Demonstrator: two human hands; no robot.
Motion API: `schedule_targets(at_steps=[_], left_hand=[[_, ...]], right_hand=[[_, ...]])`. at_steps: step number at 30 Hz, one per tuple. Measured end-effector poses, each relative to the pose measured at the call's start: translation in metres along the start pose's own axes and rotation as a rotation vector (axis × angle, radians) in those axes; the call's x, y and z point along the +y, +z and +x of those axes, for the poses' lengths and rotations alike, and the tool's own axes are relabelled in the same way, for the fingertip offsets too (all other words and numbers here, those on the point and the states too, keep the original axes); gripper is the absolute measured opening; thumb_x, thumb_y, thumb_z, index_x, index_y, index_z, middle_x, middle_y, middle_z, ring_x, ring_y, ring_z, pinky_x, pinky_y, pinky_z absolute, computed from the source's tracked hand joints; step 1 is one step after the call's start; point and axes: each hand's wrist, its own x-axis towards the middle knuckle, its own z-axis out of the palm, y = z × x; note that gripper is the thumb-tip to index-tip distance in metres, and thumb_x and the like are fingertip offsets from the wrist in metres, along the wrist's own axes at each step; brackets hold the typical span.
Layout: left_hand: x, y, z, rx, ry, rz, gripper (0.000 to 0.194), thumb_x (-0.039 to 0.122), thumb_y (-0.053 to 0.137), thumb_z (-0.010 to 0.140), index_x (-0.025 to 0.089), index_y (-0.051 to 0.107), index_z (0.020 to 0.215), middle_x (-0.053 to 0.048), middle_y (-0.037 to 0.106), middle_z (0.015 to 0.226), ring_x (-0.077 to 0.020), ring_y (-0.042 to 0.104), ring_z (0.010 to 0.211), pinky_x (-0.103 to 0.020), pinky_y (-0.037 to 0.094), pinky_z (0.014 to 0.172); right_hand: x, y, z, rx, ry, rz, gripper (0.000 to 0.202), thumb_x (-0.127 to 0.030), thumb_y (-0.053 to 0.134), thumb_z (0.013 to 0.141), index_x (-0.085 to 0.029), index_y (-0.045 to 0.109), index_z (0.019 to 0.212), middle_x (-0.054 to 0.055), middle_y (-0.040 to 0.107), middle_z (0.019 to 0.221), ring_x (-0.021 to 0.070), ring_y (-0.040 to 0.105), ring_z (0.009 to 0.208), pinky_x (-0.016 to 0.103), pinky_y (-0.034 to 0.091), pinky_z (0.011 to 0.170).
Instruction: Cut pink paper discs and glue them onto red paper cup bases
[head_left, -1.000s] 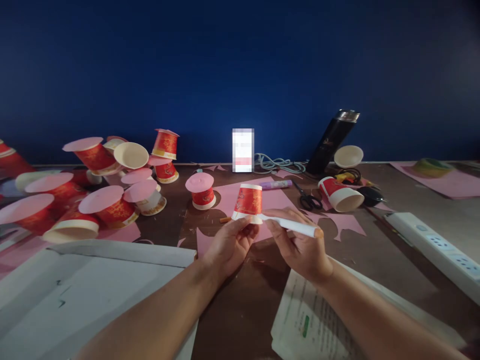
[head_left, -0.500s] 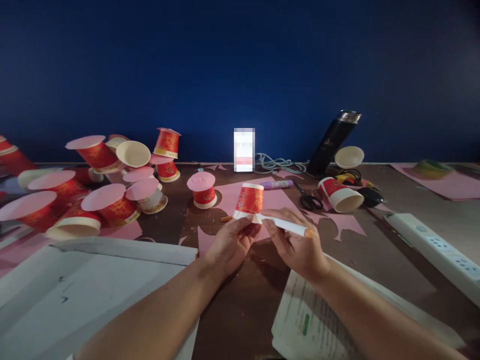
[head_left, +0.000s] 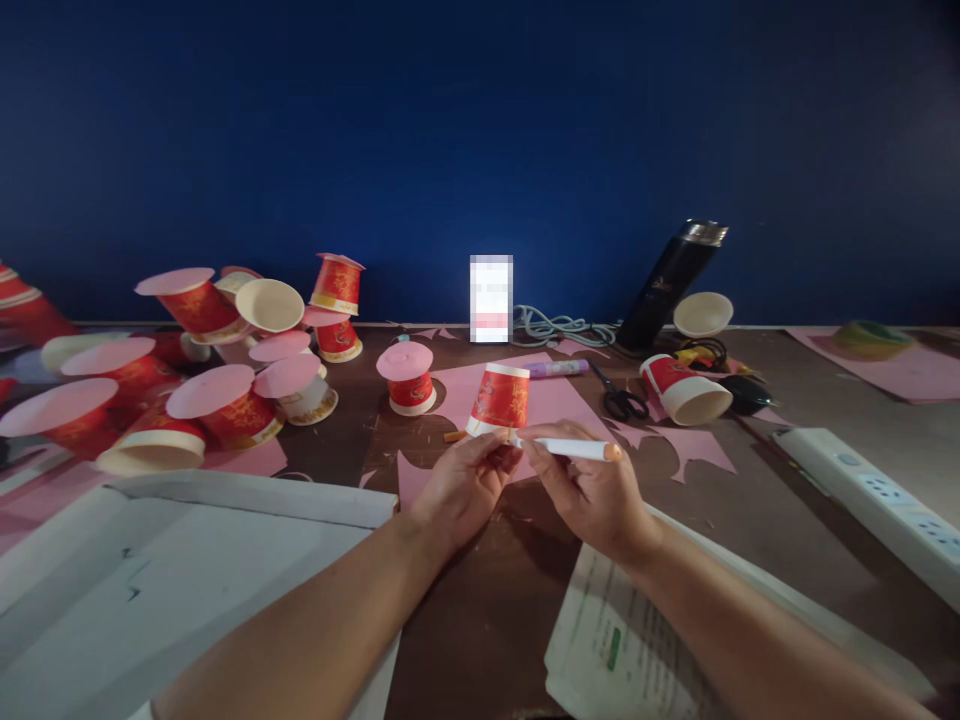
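Near the middle of the table, my left hand (head_left: pixel 469 485) grips the lower rim of a red paper cup (head_left: pixel 501 398), which is upside down. My right hand (head_left: pixel 600 490) is closed round a white marker (head_left: pixel 574 448) with an orange end; its tip is at the cup's lower rim. Behind the cup lies a pink paper sheet (head_left: pixel 457 385), with a purple tube (head_left: pixel 559 369) at its far edge. A red cup with a pink disc on top (head_left: pixel 406 377) stands left of the held cup.
Several red cups with pink discs (head_left: pixel 217 405) crowd the left. A white box lid (head_left: pixel 247 570) is front left. At the right are black scissors (head_left: pixel 624 402), a fallen cup (head_left: pixel 682 390), a black flask (head_left: pixel 667 285), a power strip (head_left: pixel 877 490) and printed papers (head_left: pixel 622 630). A lit phone (head_left: pixel 491 300) stands behind.
The marker in my right hand has tilted closer to level, its orange end slightly lower and further left. My left hand keeps its grip on the cup.
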Motion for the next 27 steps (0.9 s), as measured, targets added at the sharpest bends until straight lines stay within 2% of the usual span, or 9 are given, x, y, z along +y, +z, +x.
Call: schedule_targets(at_steps=[6, 9, 13, 16, 21, 27], left_hand=[[0.0002, -0.0002, 0.0002, -0.028, 0.006, 0.009, 0.009, 0.004, 0.061, 0.073, 0.012, 0.064, 0.069, -0.003, 0.063, 0.069, -0.0094, 0.057, 0.066, -0.024, 0.050, 0.076], [0.0005, -0.0004, 0.0008, -0.064, -0.003, -0.012, 0.009, 0.005, 0.059, 0.074, 0.011, 0.065, 0.071, -0.005, 0.065, 0.074, -0.0109, 0.059, 0.073, -0.026, 0.049, 0.081], [0.0007, 0.0004, 0.0000, -0.044, -0.014, -0.039, 0.013, 0.003, 0.056, 0.073, 0.010, 0.065, 0.078, -0.009, 0.066, 0.084, -0.0138, 0.061, 0.079, -0.028, 0.050, 0.084], [-0.0003, -0.0002, -0.0008, -0.052, -0.010, -0.027, 0.014, 0.002, 0.056, 0.073, 0.012, 0.065, 0.079, -0.008, 0.066, 0.087, -0.0145, 0.061, 0.082, -0.028, 0.050, 0.085], [-0.0047, -0.0044, 0.0002, -0.153, 0.067, 0.066, 0.012, 0.006, 0.067, 0.072, 0.014, 0.067, 0.081, -0.006, 0.067, 0.093, -0.0141, 0.061, 0.091, -0.027, 0.049, 0.086], [-0.0049, -0.0068, 0.0003, -0.163, 0.030, 0.122, 0.011, 0.010, 0.075, 0.069, 0.013, 0.069, 0.079, -0.003, 0.068, 0.088, -0.0101, 0.062, 0.084, -0.023, 0.048, 0.085]], right_hand=[[-0.0021, -0.0008, 0.0008, 0.037, 0.021, 0.022, 0.015, -0.021, 0.054, 0.091, -0.020, 0.067, 0.099, 0.005, 0.070, 0.093, 0.0161, 0.066, 0.087, 0.027, 0.051, 0.080], [-0.0013, -0.0031, 0.0008, 0.111, 0.012, 0.021, 0.015, -0.019, 0.056, 0.089, -0.020, 0.066, 0.100, 0.005, 0.070, 0.093, 0.0161, 0.066, 0.085, 0.028, 0.051, 0.079], [0.0011, -0.0058, 0.0016, 0.196, 0.017, 0.019, 0.016, -0.017, 0.057, 0.088, -0.020, 0.066, 0.100, 0.005, 0.070, 0.092, 0.0169, 0.065, 0.084, 0.030, 0.052, 0.078], [0.0024, -0.0054, 0.0015, 0.195, 0.014, 0.033, 0.018, -0.016, 0.057, 0.088, -0.020, 0.066, 0.103, 0.005, 0.070, 0.094, 0.0164, 0.065, 0.083, 0.030, 0.052, 0.077], [0.0030, -0.0037, 0.0008, 0.177, -0.026, 0.034, 0.022, -0.014, 0.058, 0.087, -0.019, 0.065, 0.107, 0.006, 0.070, 0.098, 0.0177, 0.064, 0.088, 0.033, 0.051, 0.082], [0.0027, -0.0035, 0.0011, 0.184, -0.034, 0.028, 0.024, -0.013, 0.057, 0.087, -0.020, 0.064, 0.109, 0.006, 0.071, 0.101, 0.0170, 0.065, 0.091, 0.031, 0.053, 0.081]])
